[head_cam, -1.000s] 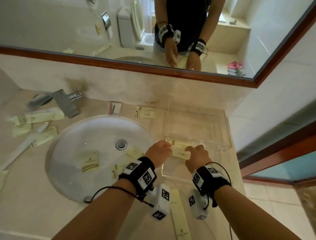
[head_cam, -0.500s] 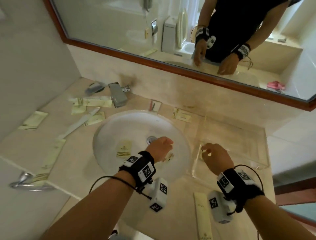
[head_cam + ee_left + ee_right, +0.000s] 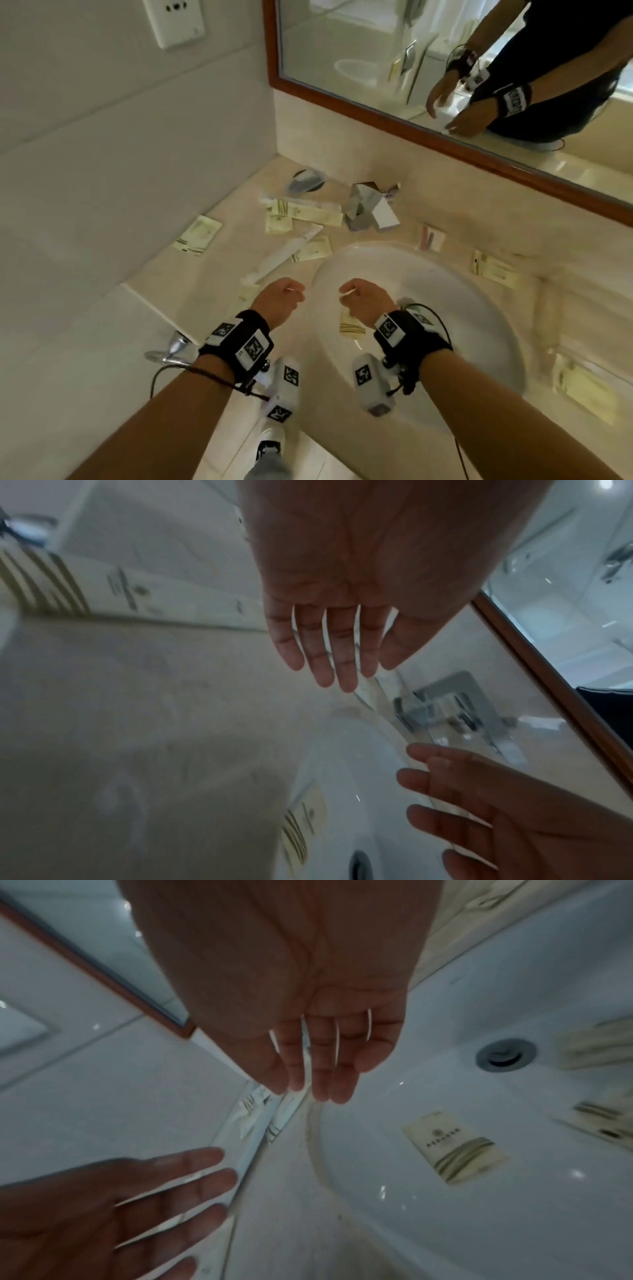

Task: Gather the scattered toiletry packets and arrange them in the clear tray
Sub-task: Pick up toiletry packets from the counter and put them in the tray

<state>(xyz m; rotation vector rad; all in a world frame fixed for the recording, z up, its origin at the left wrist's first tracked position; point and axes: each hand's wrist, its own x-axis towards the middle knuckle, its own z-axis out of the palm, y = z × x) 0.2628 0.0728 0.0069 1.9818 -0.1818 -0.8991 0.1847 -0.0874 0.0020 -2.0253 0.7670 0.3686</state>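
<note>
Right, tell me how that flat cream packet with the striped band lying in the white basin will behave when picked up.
The flat cream packet with the striped band looks thin, so it is probably light and a little bendy. It lies flush on the glossy white basin, so fingertips may slide it rather than lift it. Dragging it up the curved wall to get under an edge may work better.

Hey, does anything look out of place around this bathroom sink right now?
Yes. Toiletry packets lie inside the sink basin, one near the drain, where they could get wet. More are strewn askew across the counter left of the faucet.
</note>
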